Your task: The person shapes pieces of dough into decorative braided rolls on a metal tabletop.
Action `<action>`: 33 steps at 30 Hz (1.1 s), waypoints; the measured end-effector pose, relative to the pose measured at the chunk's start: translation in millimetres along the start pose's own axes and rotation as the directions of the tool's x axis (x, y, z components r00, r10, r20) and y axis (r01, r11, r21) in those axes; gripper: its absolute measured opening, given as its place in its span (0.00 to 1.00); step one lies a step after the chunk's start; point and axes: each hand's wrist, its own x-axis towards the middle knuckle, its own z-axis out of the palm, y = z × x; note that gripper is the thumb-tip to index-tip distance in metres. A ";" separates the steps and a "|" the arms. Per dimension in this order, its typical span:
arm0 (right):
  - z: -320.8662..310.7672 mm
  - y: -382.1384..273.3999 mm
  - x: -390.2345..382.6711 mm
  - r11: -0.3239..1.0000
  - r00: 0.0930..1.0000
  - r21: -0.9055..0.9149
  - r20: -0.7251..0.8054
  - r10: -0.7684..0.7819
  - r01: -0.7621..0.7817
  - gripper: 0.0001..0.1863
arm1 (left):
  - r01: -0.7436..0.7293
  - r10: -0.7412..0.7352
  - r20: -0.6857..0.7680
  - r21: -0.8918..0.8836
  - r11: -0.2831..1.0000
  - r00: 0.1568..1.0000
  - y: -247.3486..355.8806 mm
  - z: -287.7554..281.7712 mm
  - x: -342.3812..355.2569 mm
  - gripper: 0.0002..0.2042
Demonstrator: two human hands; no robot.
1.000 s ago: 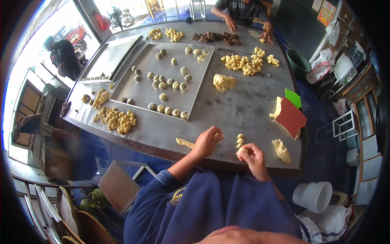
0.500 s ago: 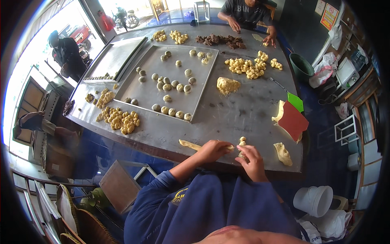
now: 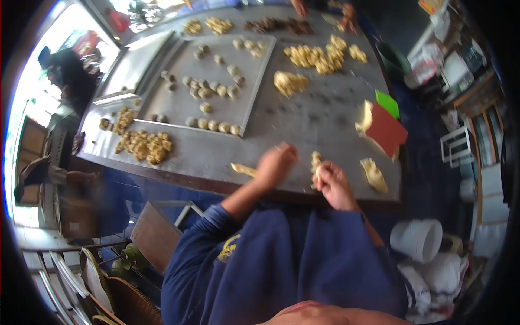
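Observation:
My left hand [image 3: 277, 165] is over the near part of the metal table [image 3: 303, 138], smeared by motion, so its fingers and anything in them cannot be made out. Beside its wrist lies a pale yellow dough strip [image 3: 244, 169]. My right hand [image 3: 335, 185] is closed near the front edge, thumb and fingers pinched together on what looks like a small piece of dough [image 3: 318, 174]. Small dough lumps [image 3: 316, 157] lie in a short row just beyond those fingers. A flat dough piece [image 3: 374, 175] rests to the right of this hand.
A shallow metal tray [image 3: 258, 89] holds several round balls. Dough pieces [image 3: 143, 145] are heaped at left, more [image 3: 319, 57] at far right, near a large dough lump [image 3: 290, 83]. A red sheet [image 3: 386, 130] covers dough at right. Another person's hands [image 3: 348, 19] work at the far edge.
The view has tilted, and the table sits higher in the picture. My left hand has moved up and away from my right hand. The right fingers, apart before, are now pinched together.

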 end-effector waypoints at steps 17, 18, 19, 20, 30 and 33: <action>-11.4 3.9 -30.4 0.247 0.966 -0.957 0.089 -0.244 0.150 0.16 | 0.089 -0.095 0.233 0.039 0.995 0.968 22.5 -20.5 -9.3 0.15; -5.2 -3.6 -27.2 0.253 0.945 -0.945 0.127 -0.303 0.208 0.16 | 0.295 -0.243 0.330 -0.115 0.949 0.912 33.0 -22.1 -5.8 0.15; 2.7 -7.9 -22.3 0.253 0.944 -0.945 0.128 -0.304 0.209 0.16 | 0.494 -0.358 0.443 -0.241 0.835 0.822 41.7 -23.2 -3.3 0.16; 12.3 -11.4 -16.5 0.241 0.886 -0.912 0.213 -0.412 0.331 0.16 | 0.491 -0.355 0.443 -0.241 0.837 0.823 47.5 -23.5 -1.8 0.16; 9.3 -0.1 -1.5 0.884 0.997 -0.465 -0.033 -0.067 0.044 0.05 | 0.328 -0.244 0.256 -0.369 0.870 0.935 41.6 -10.9 -1.3 0.08; -0.1 -3.3 2.4 0.994 1.000 -0.108 -0.006 -0.017 0.016 0.08 | 0.283 -0.273 0.086 -0.154 0.947 0.958 29.3 -9.7 -0.7 0.08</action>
